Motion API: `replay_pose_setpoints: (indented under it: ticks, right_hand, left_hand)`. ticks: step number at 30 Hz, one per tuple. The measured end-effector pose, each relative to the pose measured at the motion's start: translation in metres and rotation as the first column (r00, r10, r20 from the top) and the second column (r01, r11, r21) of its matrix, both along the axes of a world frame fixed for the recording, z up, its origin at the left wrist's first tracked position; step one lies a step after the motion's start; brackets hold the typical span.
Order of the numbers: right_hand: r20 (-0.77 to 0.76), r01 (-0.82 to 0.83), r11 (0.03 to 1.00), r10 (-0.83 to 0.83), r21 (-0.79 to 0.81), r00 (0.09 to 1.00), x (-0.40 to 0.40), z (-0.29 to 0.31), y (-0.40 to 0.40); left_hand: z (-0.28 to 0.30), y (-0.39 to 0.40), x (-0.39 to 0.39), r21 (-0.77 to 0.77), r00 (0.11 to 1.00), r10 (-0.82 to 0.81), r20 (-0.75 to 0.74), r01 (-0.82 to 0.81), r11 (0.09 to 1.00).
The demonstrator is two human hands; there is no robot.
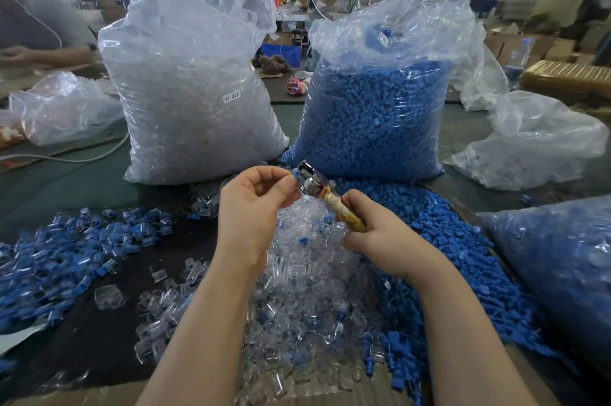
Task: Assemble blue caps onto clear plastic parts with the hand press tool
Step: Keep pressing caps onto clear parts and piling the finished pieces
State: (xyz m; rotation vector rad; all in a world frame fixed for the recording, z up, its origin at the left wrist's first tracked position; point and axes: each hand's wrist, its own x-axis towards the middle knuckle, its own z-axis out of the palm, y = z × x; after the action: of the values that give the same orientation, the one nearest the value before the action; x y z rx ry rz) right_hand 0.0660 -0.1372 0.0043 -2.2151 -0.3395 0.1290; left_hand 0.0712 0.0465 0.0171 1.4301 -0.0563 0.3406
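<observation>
One head view only, from above and behind the hands, facing forward and down across the table [66, 187]. It sits close: both forearms rise from the bottom edge to the left hand [254, 207] and right hand [370, 233] at centre. Beyond the fingertips stand two bags [198, 91], with the hall far behind. The wide lens bends the edges.

left hand [254, 203] pinching blue cap [293, 174], right hand [373, 233] gripping press tool [325, 195]
</observation>
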Motion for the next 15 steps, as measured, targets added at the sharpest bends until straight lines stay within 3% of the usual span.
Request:
replay_pose_setpoints:
  ticks: [15]
  right_hand:
    - [0.067, 0.035, 0.992, -0.027, -0.12, 0.997, -0.0012, 0.0027, 0.0052]
  left_hand:
    - [0.0018, 0.002, -0.0005, 0.007, 0.998, 0.006, -0.062, -0.006, 1.0]
